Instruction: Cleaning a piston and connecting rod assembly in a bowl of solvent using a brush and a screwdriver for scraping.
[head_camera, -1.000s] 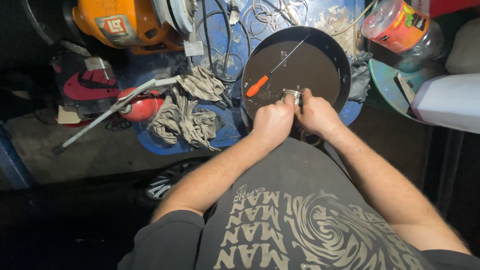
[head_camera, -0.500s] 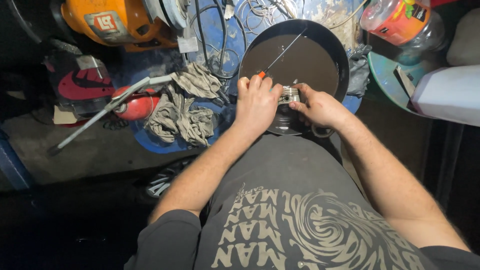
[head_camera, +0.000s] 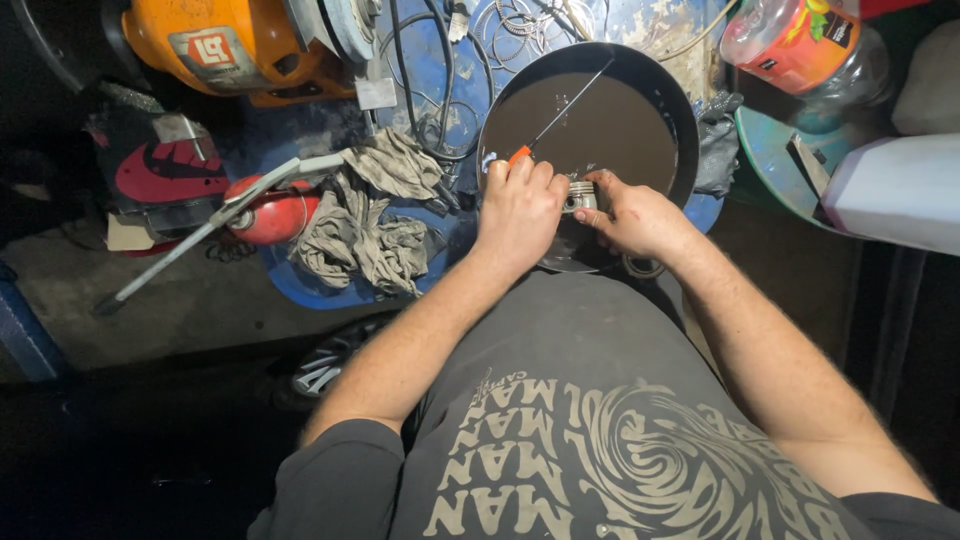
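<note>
Small ribbed metal part (head_camera: 580, 195) pinched between both hands: left hand (head_camera: 520, 208) closed over it (orange-handled screwdriver (head_camera: 556, 118) too), right hand (head_camera: 635, 215) fingertips clamping. Above dark pan (head_camera: 590, 120). Likely rigid, oily-slick; grip the ribs.

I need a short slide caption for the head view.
Left hand and right hand grip a small metal part over a dark pan.

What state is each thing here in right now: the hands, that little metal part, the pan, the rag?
Left hand: closed on the orange-handled screwdriver.
Right hand: gripping the small metal part.
Round pan: holds dark liquid.
Grey rag: crumpled, lying loose.
Plastic bottle: on its side.
</note>
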